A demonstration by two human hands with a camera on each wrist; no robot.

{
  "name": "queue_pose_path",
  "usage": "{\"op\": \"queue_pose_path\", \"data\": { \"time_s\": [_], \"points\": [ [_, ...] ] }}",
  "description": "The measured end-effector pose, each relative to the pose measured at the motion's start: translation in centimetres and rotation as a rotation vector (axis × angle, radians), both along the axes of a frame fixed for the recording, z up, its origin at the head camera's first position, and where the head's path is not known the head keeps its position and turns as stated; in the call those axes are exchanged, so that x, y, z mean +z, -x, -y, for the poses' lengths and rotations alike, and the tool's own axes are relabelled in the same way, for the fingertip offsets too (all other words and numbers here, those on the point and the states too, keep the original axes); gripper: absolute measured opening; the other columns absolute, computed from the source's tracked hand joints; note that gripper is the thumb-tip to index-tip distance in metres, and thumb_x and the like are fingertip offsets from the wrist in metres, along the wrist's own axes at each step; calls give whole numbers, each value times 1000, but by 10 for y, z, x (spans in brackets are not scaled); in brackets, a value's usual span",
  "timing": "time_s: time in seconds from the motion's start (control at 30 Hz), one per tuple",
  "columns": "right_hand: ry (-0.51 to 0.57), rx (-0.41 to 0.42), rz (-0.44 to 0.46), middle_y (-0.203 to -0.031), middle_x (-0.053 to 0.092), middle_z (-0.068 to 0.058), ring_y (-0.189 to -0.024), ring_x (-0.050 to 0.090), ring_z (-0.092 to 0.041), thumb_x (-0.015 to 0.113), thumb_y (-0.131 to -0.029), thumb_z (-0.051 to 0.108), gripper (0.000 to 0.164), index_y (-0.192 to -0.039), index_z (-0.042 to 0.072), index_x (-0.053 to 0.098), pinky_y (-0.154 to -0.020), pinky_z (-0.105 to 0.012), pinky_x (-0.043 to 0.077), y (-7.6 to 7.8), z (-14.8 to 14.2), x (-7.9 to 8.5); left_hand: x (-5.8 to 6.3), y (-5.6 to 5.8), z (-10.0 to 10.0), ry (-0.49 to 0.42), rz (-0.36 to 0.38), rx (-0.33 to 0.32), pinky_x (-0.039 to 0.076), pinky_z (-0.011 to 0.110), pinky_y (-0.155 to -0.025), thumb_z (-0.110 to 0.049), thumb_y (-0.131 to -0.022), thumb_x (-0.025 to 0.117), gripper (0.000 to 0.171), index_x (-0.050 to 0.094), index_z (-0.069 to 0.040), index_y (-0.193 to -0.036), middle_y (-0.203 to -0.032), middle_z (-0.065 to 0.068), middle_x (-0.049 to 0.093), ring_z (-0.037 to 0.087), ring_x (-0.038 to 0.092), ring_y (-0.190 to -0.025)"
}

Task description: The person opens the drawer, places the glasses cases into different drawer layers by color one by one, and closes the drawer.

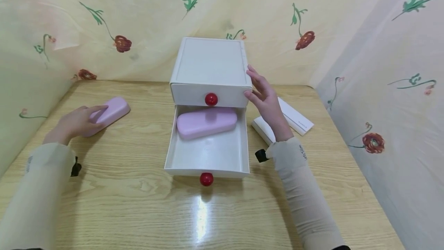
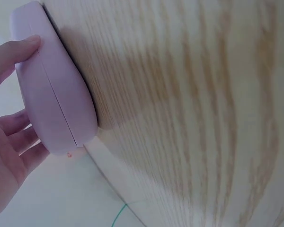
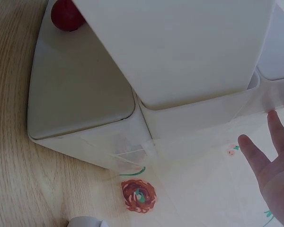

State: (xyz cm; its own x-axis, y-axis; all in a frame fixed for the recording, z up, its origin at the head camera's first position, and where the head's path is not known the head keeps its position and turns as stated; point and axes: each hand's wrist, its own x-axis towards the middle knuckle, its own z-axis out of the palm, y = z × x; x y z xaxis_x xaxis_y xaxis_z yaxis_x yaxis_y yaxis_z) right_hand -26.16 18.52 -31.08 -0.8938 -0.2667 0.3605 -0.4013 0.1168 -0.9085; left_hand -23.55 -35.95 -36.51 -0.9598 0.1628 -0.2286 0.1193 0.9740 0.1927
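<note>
My left hand [image 1: 78, 123] grips a pink glasses case [image 1: 114, 112] lying on the table at the left. In the left wrist view its thumb lies on one side of the case [image 2: 57, 85] and the fingers on the other. At the centre stands a white drawer cabinet [image 1: 212, 61] with red knobs. Its pulled-out drawer [image 1: 211, 159] holds a second pink glasses case [image 1: 208, 122], lying slightly slanted near the back. My right hand [image 1: 266, 97] rests at the cabinet's upper right edge, fingers spread and holding nothing.
Two white boxes [image 1: 298, 119] lie on the table right of the cabinet, partly behind the right forearm. A closed drawer [image 3: 85, 85] lies below the pulled-out one. Floral cloth [image 1: 149, 22] hangs behind the table [image 1: 138, 188] and along its sides.
</note>
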Motion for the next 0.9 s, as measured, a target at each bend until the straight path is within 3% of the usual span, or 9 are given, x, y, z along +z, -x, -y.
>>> {"op": "queue_pose_path", "data": {
  "time_s": [0.27, 0.57, 0.73, 0.9],
  "points": [
    [-10, -1, -16, -159, 29, 11, -146, 31, -19, 58, -97, 13, 52, -146, 17, 43, -118, -53, 28, 0, 0, 1, 0, 1, -2, -7, -24, 5, 49, 56, -66, -46, -88, 64, 76, 37, -7, -147, -123, 41, 51, 50, 55, -105],
    [-12, 1, -24, -159, 29, 10, -147, 31, -20, 57, -97, 11, 52, -146, 16, 42, -118, -54, 28, -1, -1, 0, 8, -1, -25, 16, -97, -44, 49, 60, -68, -48, -88, 64, 71, 42, -13, -146, -128, 37, 50, 49, 54, -109],
    [-5, 4, -16, -159, 29, 11, -146, 31, -19, 57, -97, 11, 52, -146, 16, 41, -118, -54, 28, -2, 0, 0, 20, -11, -40, 7, -171, -80, 50, 62, -70, -44, -87, 68, 68, 46, -14, -144, -130, 36, 50, 50, 55, -109],
    [-4, -2, -17, -159, 29, 11, -146, 32, -19, 57, -97, 10, 53, -146, 17, 42, -117, -53, 29, -2, -1, 0, 31, -27, -56, 1, -279, -126, 50, 55, -61, -39, -83, 73, 63, 54, -14, -138, -126, 31, 56, 47, 59, -103]
  ]
}}
